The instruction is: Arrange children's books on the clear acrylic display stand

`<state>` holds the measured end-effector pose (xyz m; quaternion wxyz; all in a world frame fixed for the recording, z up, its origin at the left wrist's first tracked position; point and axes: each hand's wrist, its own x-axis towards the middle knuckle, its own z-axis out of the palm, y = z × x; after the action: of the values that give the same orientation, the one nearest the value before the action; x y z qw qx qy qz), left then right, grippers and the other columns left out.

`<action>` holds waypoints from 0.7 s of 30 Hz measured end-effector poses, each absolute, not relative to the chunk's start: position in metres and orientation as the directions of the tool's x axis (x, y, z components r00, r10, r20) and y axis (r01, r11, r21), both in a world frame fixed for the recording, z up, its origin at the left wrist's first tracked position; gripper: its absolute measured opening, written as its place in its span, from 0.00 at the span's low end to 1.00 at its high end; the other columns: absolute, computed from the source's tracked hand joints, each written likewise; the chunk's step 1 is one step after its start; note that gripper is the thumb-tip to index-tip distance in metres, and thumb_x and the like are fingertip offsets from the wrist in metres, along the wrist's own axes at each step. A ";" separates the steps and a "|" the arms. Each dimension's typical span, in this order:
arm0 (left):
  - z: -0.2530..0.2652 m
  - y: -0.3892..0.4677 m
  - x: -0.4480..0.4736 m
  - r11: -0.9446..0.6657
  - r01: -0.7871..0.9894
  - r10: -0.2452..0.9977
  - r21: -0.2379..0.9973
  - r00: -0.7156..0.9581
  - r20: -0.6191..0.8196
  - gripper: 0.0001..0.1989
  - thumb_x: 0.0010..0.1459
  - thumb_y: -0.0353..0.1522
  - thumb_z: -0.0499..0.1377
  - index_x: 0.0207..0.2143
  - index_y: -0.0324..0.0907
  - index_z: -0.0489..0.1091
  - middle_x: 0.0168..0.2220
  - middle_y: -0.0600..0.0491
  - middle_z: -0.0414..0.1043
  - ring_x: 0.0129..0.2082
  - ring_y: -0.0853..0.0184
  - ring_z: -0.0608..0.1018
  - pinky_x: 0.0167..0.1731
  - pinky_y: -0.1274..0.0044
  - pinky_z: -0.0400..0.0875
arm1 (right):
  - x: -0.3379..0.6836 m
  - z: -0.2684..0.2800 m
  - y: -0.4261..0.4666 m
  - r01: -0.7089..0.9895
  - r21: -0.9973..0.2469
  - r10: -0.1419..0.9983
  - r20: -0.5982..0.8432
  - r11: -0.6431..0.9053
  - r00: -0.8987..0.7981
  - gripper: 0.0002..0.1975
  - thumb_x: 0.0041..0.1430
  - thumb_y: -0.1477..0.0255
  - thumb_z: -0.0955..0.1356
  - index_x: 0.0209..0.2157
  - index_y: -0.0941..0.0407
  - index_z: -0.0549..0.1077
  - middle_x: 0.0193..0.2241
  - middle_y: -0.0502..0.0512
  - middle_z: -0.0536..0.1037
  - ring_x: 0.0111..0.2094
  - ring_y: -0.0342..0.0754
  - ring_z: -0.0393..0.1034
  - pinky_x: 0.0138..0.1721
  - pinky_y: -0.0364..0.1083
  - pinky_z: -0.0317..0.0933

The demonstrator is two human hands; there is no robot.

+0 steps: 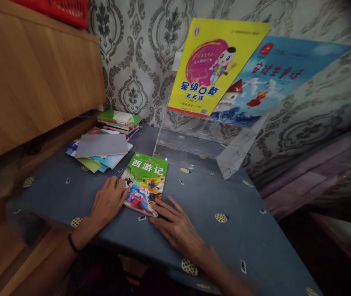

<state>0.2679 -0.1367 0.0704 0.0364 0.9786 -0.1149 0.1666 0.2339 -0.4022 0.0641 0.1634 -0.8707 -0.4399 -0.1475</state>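
A green-topped picture book (146, 181) with white characters and colourful cartoon figures lies on the patterned grey-blue tablecloth (190, 197). Along its left edge, my left hand (109, 201) is closed, with bent fingers and the tips on the cover. My right hand (175, 224) is at the lower right corner, fingers apart, a fingertip touching the cover and the thumb near the bottom edge. Behind the book stands a clear acrylic book stand (194, 152). On it lean a yellow workbook (215, 70) and a blue storybook (274, 82), partly overlapped by the yellow one.
Left of the stand lies a loose pile of books with a grey-backed one (101, 145) on top. Behind it is a neater stack of books (118, 117). A wooden cabinet (39, 74) borders the left side, with a red basket (70, 12) above. Patterned wallpaper (135, 94) covers the back wall.
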 end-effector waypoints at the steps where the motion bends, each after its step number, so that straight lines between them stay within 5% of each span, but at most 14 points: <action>1: 0.070 -0.137 0.269 -0.970 -0.240 -0.218 0.024 0.915 0.338 0.13 0.71 0.38 0.49 0.43 0.41 0.70 0.41 0.47 0.69 0.43 0.58 0.74 0.36 0.72 0.72 | 0.235 0.064 -0.403 0.813 -0.156 0.718 0.399 -0.560 0.571 0.13 0.68 0.75 0.66 0.49 0.49 0.77 0.56 0.52 0.78 0.63 0.51 0.66 0.65 0.63 0.58; 11: 0.097 -0.142 0.281 -0.938 -0.321 -0.347 -0.133 0.887 0.306 0.13 0.69 0.36 0.51 0.44 0.41 0.73 0.43 0.42 0.74 0.44 0.51 0.74 0.42 0.61 0.70 | 0.234 0.064 -0.404 0.804 -0.193 0.725 0.352 -0.562 0.592 0.13 0.69 0.73 0.64 0.49 0.51 0.77 0.61 0.56 0.73 0.65 0.52 0.62 0.66 0.66 0.52; 17: 0.106 -0.198 0.351 -0.708 -0.701 -0.654 0.083 0.695 0.299 0.13 0.68 0.28 0.49 0.47 0.41 0.71 0.50 0.45 0.75 0.51 0.58 0.75 0.51 0.66 0.70 | 0.226 0.068 -0.401 0.832 -0.244 0.734 0.392 -0.499 0.555 0.16 0.69 0.73 0.63 0.54 0.53 0.74 0.59 0.55 0.75 0.65 0.49 0.62 0.69 0.61 0.47; 21: 0.092 -0.238 0.398 -0.628 -0.767 -0.725 0.131 0.637 0.263 0.15 0.67 0.26 0.49 0.51 0.40 0.70 0.56 0.44 0.73 0.54 0.60 0.75 0.56 0.68 0.69 | 0.224 0.065 -0.402 0.849 -0.246 0.712 0.465 -0.467 0.526 0.15 0.68 0.73 0.63 0.52 0.55 0.75 0.56 0.56 0.78 0.63 0.48 0.65 0.69 0.58 0.48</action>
<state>0.3976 -0.2378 0.0915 0.1159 0.8973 -0.4157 0.0927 0.2236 -0.4015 0.0646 0.2284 -0.8432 -0.4628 -0.1501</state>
